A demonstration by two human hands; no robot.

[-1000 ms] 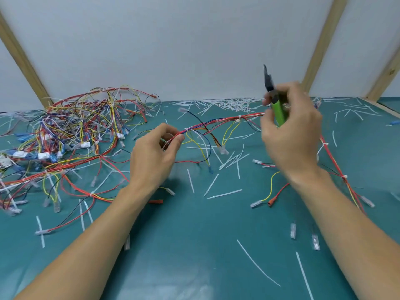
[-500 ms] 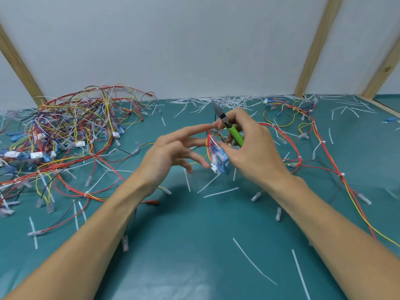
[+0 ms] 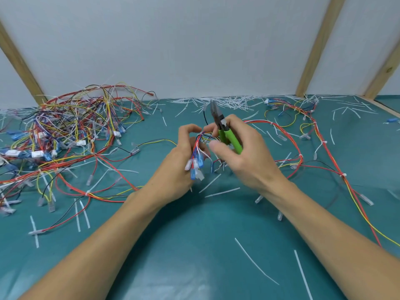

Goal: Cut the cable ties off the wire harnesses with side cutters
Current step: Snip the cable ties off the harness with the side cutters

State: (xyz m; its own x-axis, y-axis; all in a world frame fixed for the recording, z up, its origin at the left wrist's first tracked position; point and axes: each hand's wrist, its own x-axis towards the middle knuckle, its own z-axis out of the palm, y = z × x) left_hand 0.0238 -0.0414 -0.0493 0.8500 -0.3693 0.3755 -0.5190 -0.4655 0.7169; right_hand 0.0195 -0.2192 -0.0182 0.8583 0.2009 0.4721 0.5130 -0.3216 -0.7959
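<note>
Two hands meet over the middle of the teal table mat (image 3: 194, 245). Your left hand (image 3: 179, 167) is curled around a bundle of red, blue and white wires (image 3: 198, 148) whose clear and blue connector ends hang below your fingers. Your right hand (image 3: 242, 156) grasps the green-handled side cutters (image 3: 225, 131), their dark tip pointing up and away from you, just right of the bundle. From there the red and yellow wire harness (image 3: 303, 156), banded with white cable ties, loops to the far right and runs back to the near right edge. At far left lies a tangled heap of multicoloured wires (image 3: 71, 131). Cut white tie strips (image 3: 223, 192) are scattered over the mat.
</note>
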